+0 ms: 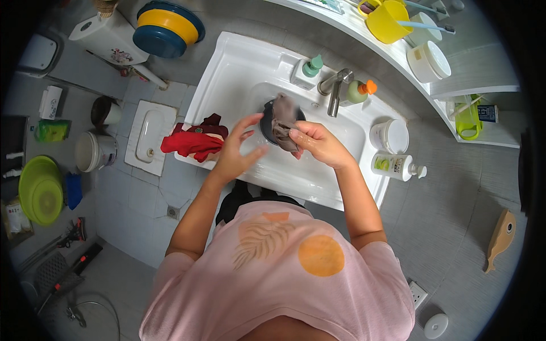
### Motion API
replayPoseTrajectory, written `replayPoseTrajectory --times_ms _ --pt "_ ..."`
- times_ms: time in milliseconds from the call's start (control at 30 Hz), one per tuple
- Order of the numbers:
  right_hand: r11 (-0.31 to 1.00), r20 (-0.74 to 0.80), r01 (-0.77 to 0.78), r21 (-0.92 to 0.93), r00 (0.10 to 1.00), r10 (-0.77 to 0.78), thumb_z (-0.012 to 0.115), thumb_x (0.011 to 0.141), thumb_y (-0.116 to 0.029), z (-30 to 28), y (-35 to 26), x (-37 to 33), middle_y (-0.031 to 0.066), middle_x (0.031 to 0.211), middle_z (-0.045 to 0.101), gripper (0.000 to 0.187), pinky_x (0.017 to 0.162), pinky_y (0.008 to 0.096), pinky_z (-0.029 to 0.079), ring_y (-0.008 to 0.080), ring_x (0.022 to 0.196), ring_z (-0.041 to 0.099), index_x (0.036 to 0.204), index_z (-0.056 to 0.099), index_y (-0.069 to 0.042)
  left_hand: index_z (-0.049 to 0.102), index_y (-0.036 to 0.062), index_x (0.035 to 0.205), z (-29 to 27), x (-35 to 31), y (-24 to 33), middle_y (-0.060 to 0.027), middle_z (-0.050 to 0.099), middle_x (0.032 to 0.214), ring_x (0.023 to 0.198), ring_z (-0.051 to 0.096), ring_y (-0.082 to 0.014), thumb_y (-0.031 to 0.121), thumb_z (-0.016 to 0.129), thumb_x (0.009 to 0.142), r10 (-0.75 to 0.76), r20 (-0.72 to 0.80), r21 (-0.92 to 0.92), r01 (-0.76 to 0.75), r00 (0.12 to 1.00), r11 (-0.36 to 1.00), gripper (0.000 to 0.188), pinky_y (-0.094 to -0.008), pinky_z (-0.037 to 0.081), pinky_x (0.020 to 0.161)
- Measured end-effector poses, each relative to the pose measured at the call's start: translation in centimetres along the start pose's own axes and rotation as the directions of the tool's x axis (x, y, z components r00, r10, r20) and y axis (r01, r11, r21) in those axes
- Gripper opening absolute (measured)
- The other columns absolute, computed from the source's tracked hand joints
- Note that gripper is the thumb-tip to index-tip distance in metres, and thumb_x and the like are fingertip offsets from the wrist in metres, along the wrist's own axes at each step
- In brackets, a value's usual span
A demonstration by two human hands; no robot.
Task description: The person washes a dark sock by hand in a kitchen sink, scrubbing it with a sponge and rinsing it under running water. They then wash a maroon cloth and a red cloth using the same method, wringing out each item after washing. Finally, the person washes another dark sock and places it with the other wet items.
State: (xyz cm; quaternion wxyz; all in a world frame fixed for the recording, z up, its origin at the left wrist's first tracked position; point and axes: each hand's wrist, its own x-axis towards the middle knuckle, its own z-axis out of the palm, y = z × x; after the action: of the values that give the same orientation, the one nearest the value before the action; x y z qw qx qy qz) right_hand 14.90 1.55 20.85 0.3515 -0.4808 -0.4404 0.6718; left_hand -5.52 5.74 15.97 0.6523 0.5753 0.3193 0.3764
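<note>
A crumpled, wet-looking grey-brown cloth (282, 120) hangs over a dark round bowl (266, 128) in the white sink (318, 183). Its exact kind does not show. My right hand (322, 145) pinches the cloth's near right part between thumb and fingers, and the skin looks wet. To the left of the bowl is my left hand (238, 152), its fingers spread and slightly blurred, holding nothing. Red and dark red cloths (196, 143) lie bunched over the sink's left edge, just beyond that hand.
Behind the bowl stand a green-topped soap dispenser (307, 73), a metal faucet (335, 91) and an orange-topped pump bottle (359, 91). A white tub (389, 136) and a white pump bottle (392, 166) sit on the right rim. A shelf (392, 62) curves above.
</note>
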Motion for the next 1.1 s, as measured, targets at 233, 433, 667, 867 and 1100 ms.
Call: replayPoseTrajectory --times_ms 233,433,667,867,1100 --pt "0.964 -0.145 0.064 0.256 0.989 -0.027 0.048 0.09 -0.016 1.1 0.2 0.7 0.0014 0.091 0.056 0.012 0.072 0.0253 0.046 0.0096 0.086 0.054 0.097 0.051 -0.007 0.052 0.0008 0.089 0.6 0.6 0.9 -0.0096 0.058 0.098 0.091 0.057 -0.0161 0.0 0.065 0.069 0.245 -0.006 0.266 -0.234 0.97 0.935 0.024 -0.0287 0.045 0.078" --pt "0.854 -0.293 -0.055 0.517 0.926 0.237 0.05 0.087 -0.01 3.7 -0.3 0.7 0.0027 0.096 0.057 0.018 0.074 0.0284 0.048 0.0121 0.088 0.057 0.105 0.05 -0.01 0.044 0.0037 0.08 0.9 -0.5 -0.1 -0.0137 0.058 0.105 0.095 0.057 -0.0204 -0.003 0.059 0.073 0.245 -0.056 0.105 -0.238 0.968 0.965 0.018 -0.0307 0.048 0.077" --pt "0.852 -0.332 -0.043 0.521 0.91 0.25 0.053 0.084 -0.006 2.7 1.7 1.5 -0.0023 0.086 0.057 0.017 0.066 0.025 0.047 0.0069 0.074 0.054 0.1 0.055 -0.011 0.046 -0.0035 0.108 -3.5 -1.2 1.5 -0.0169 0.054 0.111 0.107 0.051 -0.0281 0.017 0.041 0.093 -0.182 -0.165 -0.618 0.043 0.969 0.785 0.027 -0.0428 0.043 0.09" --pt "0.923 -0.379 -0.175 0.343 0.873 0.306 0.052 0.084 -0.003 1.5 4.9 0.8 -0.0033 0.083 0.053 0.017 0.073 0.0289 0.05 0.006 0.076 0.051 0.1 0.054 -0.01 0.049 -0.0016 0.102 -12.9 -5.9 2.8 -0.0147 0.058 0.098 0.091 0.058 -0.0229 0.017 0.05 0.09 -0.168 -0.567 -0.378 -0.073 0.806 0.923 0.022 -0.0388 0.051 0.079" --pt "0.932 -0.281 -0.115 0.345 0.935 0.219 0.052 0.081 0.002 4.6 12.2 3.6 0.0029 0.092 0.057 0.023 0.063 0.0232 0.046 0.0096 0.075 0.053 0.103 0.054 -0.005 0.049 0.0017 0.102 -20.0 -6.4 4.0 -0.0115 0.059 0.096 0.09 0.058 -0.0201 0.011 0.052 0.089 -0.222 -0.615 -0.389 -0.046 0.757 0.92 0.017 -0.0325 0.053 0.075"
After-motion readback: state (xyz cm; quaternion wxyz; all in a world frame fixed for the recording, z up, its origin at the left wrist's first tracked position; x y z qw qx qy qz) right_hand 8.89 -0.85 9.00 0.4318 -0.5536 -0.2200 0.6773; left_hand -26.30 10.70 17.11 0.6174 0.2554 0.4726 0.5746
